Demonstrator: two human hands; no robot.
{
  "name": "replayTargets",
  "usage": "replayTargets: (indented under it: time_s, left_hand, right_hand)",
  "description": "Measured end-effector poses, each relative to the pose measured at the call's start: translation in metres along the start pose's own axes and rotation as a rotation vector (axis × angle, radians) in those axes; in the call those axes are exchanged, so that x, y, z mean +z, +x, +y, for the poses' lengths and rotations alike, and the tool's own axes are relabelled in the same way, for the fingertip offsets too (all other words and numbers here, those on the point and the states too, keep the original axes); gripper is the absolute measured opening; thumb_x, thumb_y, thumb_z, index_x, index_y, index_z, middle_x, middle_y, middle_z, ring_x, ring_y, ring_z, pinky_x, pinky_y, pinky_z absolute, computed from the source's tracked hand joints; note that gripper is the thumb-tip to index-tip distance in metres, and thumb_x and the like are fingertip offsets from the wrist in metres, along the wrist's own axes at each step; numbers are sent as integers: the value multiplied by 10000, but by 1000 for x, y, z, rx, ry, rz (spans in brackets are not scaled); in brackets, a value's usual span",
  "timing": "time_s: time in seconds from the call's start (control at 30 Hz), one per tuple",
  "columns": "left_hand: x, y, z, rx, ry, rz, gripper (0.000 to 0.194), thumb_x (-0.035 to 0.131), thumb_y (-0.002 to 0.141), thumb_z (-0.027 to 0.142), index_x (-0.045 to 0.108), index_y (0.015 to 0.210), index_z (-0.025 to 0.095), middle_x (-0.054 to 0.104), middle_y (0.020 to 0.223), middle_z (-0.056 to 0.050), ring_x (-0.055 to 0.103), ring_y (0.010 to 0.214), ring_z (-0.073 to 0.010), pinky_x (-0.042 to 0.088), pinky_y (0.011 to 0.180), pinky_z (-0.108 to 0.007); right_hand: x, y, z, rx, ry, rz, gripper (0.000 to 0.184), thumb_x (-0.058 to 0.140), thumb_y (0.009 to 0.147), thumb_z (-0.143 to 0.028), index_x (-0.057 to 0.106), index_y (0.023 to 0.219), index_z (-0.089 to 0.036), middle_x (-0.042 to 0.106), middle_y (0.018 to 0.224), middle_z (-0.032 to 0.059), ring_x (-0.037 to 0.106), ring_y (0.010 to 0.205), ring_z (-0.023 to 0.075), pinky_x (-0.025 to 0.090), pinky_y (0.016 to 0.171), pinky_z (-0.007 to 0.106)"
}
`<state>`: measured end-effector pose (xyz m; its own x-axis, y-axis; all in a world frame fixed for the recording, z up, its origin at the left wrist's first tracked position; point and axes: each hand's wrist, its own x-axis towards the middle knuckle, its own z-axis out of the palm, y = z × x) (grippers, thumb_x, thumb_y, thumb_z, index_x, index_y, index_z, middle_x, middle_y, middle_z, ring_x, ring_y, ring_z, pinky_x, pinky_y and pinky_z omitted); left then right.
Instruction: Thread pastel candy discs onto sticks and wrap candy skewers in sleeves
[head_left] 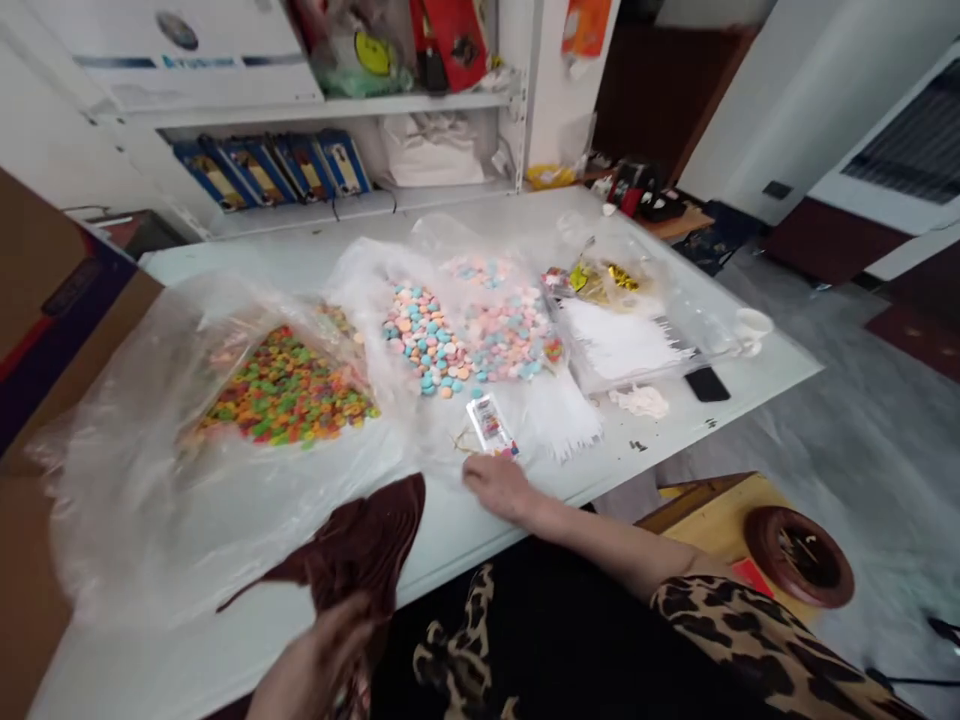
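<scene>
My right hand (499, 487) is closed at the table's front edge, its fingers curled down beside the lower end of a small white printed packet (489, 425). What the fingers hold, if anything, is hidden. Thin gold-coloured strings (463, 440) lie just beyond the knuckles. My left hand (319, 655) is low in the view, smeared by motion, at the lower end of a pile of dark brown thin cloth (367, 540). A shiny pinkish thing (356, 690) shows below its fingers, too blurred to name.
Clear plastic bags hold colourful ring-shaped pieces (292, 390) and pastel round candies (427, 340). White fringed sheets (615, 340), a black phone (707, 384) and a white cup (752, 325) are to the right. A cardboard box (45, 400) stands at the left; shelves (360, 207) rise behind.
</scene>
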<state>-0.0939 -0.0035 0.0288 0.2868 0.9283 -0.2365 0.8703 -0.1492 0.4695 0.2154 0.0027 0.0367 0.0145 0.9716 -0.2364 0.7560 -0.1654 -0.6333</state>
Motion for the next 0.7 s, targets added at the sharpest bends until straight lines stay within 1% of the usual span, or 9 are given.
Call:
replayTargets:
  time_s: [0.07, 0.13, 0.17, 0.23, 0.3, 0.33, 0.43, 0.5, 0.7]
  left_hand:
    - [1, 9, 22, 52, 5, -83, 168, 592, 860, 317, 665, 1007, 279, 687, 1074, -4, 644, 1007, -207, 508, 860, -287]
    - [5, 24, 53, 167, 62, -45, 238, 486, 915, 314, 640, 1084, 246, 668, 1120, -36, 625, 1038, -217, 485, 872, -313]
    - [9, 33, 70, 242, 97, -45, 245, 458, 926, 299, 636, 1078, 229, 670, 1072, -48, 632, 982, -210, 483, 834, -311]
    - [21, 53, 103, 368, 188, -32, 239, 427, 935, 249, 634, 1044, 202, 655, 989, -63, 616, 909, -198, 466, 798, -311]
    - [36, 72, 128, 449, 333, 19, 216, 432, 920, 190, 631, 1003, 184, 637, 984, -86, 579, 944, -231, 443, 811, -353]
    - [45, 81, 137, 463, 391, 63, 233, 425, 919, 175, 618, 1051, 180, 628, 1013, -98, 561, 974, -252, 432, 817, -379]
    - [67, 102, 148, 456, 449, 130, 291, 404, 923, 165, 563, 1167, 154, 606, 1072, -127, 537, 996, -278, 416, 814, -419]
    - [78, 111, 146, 426, 412, 120, 273, 411, 922, 174, 560, 1149, 147, 598, 1066, -128, 537, 991, -275, 419, 800, -411]
    - [84, 119, 137, 357, 236, 60, 214, 487, 887, 181, 573, 1083, 176, 579, 1022, -94, 560, 937, -234, 435, 798, -352]
  right_hand:
    - [-2, -2, 13, 61, -100, 162, 265, 398, 952, -230, 621, 1092, -201, 666, 1095, 66, 582, 1015, 203, 386, 841, 287]
    - [-5, 3, 22, 106, -270, 275, 290, 399, 955, -241, 571, 1176, -170, 648, 1097, 113, 555, 1029, 240, 365, 867, 327]
    - [-7, 7, 25, 128, -350, 307, 283, 413, 949, -243, 563, 1173, -158, 642, 1084, 128, 546, 1024, 256, 359, 866, 344]
    - [-9, 18, 27, 178, -467, 323, 252, 437, 936, -245, 558, 1130, -139, 637, 1046, 149, 538, 1006, 278, 353, 852, 369]
    - [-9, 28, 26, 225, -526, 316, 228, 451, 928, -250, 548, 1098, -133, 639, 1001, 152, 546, 978, 287, 355, 833, 380]
    - [-9, 32, 24, 241, -541, 311, 239, 459, 923, -252, 537, 1114, -132, 639, 988, 150, 552, 965, 289, 359, 825, 383]
    - [-6, 43, 21, 281, -550, 310, 368, 498, 891, -241, 469, 1239, -128, 631, 1036, 153, 564, 975, 290, 374, 813, 375]
    - [-6, 49, 20, 341, -521, 305, 445, 521, 861, -217, 431, 1287, -122, 620, 1084, 160, 568, 1000, 286, 383, 816, 364]
    - [-13, 68, 20, 514, -344, 150, 303, 543, 813, -188, 534, 1109, -128, 652, 1050, 147, 607, 993, 274, 409, 801, 347]
